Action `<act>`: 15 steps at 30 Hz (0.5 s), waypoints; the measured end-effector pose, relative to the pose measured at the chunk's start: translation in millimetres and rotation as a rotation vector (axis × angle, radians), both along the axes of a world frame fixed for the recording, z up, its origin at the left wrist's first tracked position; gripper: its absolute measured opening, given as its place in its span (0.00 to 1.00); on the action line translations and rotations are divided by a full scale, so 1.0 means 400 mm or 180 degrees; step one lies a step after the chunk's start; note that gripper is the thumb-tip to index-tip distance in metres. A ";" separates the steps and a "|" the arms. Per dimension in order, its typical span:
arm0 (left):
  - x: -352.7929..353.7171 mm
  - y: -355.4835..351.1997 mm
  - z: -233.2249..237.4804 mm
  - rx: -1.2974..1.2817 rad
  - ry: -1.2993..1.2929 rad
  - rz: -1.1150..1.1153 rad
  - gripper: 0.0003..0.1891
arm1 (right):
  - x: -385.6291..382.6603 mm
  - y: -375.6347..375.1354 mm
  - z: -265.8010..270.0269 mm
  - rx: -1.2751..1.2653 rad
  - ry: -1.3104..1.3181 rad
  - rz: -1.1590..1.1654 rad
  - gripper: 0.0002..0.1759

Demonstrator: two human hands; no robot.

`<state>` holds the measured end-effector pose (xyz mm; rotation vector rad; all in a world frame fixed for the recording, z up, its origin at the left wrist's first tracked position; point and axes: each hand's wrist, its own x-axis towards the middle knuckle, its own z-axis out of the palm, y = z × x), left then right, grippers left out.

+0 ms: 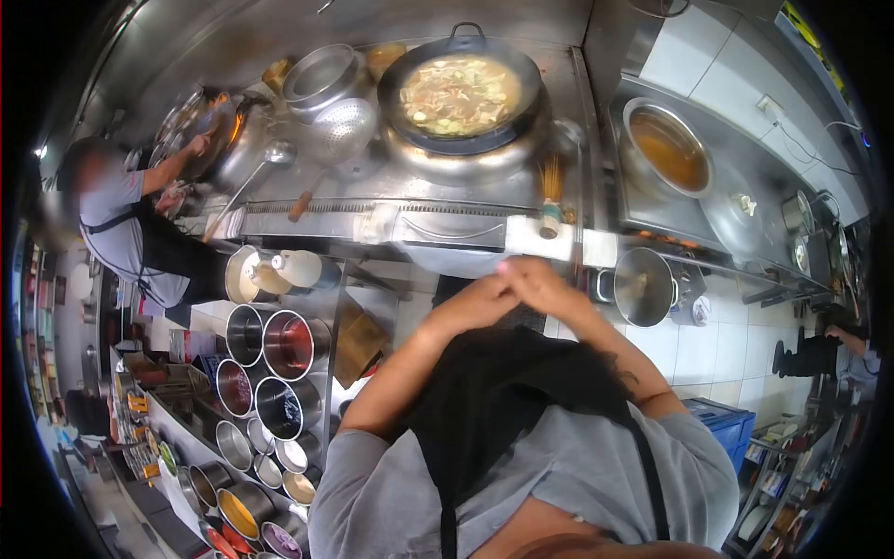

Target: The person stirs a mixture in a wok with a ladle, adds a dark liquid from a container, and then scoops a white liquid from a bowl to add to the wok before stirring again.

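Note:
My left hand (486, 298) and my right hand (538, 285) meet in front of my black apron, with fingers curled in against each other. A small pinkish spot shows where they touch; I cannot make out whether it is a fingertip or something held. Beyond them, on the steel range, sits a large black wok (389, 84) full of steaming broth with pale sliced food (461, 93). A bamboo brush (550, 191) lies at the range's front edge, right of my hands. A perforated strainer (343, 130) and a ladle (277, 152) rest to the left.
At left a co-worker (140, 224) handles a pan over flame. Several metal containers (279, 410) of ingredients stand at lower left, near bottles (296, 268). To the right are a bowl of brown liquid (666, 149), a lid (731, 214), a deep pot (644, 287) and a blue crate (722, 429).

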<state>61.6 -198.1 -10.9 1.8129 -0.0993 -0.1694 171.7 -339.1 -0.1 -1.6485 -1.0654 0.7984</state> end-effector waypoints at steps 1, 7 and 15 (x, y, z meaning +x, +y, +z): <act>-0.012 -0.010 0.039 -0.0837 0.0154 0.0561 0.19 | 0.045 -0.024 -0.045 -0.0437 -0.0241 -0.0507 0.21; -0.057 0.111 -0.012 -0.0716 0.0265 0.1812 0.14 | 0.191 -0.201 -0.281 -0.1151 -0.1728 -0.2031 0.16; -0.050 0.124 -0.015 -0.1062 0.0759 0.0083 0.18 | 0.286 -0.205 -0.487 -0.1823 -0.0794 -0.2588 0.26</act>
